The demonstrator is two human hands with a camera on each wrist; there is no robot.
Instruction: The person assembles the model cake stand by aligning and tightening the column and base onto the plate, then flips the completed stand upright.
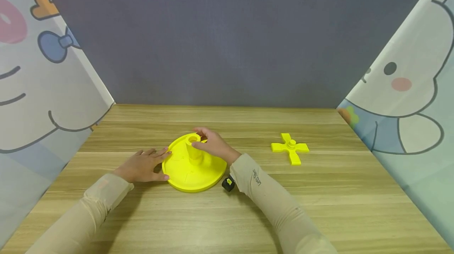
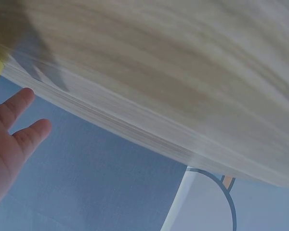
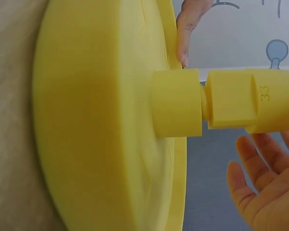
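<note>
A round yellow base (image 1: 177,173) with a raised rim lies on the table. From it rises a short yellow post (image 3: 177,103). Above the post stands a yellow tube-shaped piece (image 3: 231,98) with flat sides and "33" on it; a narrow neck shows between the two. My right hand (image 1: 215,143) holds that piece near its hollow top, thumb in front and fingers behind; the lower fingers (image 3: 267,168) hang free beside it. My left hand (image 1: 143,166) has its fingers spread and touches the base's left rim. Only part of it shows in the left wrist view.
To the right lies a yellow cross-shaped part (image 1: 291,148) with a round knob at its centre. A small black device (image 1: 228,183) sits at the right cuff. Behind the wooden table (image 1: 198,218) stands a grey panel (image 1: 227,37), with cartoon-printed sheets on both sides.
</note>
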